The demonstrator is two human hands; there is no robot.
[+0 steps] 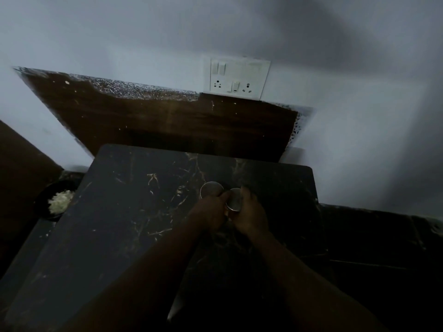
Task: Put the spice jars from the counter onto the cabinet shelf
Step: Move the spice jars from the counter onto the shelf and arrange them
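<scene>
Two small jars with round metal lids are on the dark marble counter (124, 212) in dim light. The left jar (211, 189) stands upright with my left hand (209, 212) wrapped around its near side. The right jar (236, 198) is tilted, its lid facing left and up, and my right hand (251, 215) grips it. The two jars touch or nearly touch. Their bodies are hidden by my fingers. No cabinet shelf is visible.
A dark wooden panel (182, 125) backs the counter against the white wall. A white switch and socket plate (236, 76) sits above it. A black bowl with pale shredded food (56, 201) lies lower left. A darker ledge (378, 236) extends to the right.
</scene>
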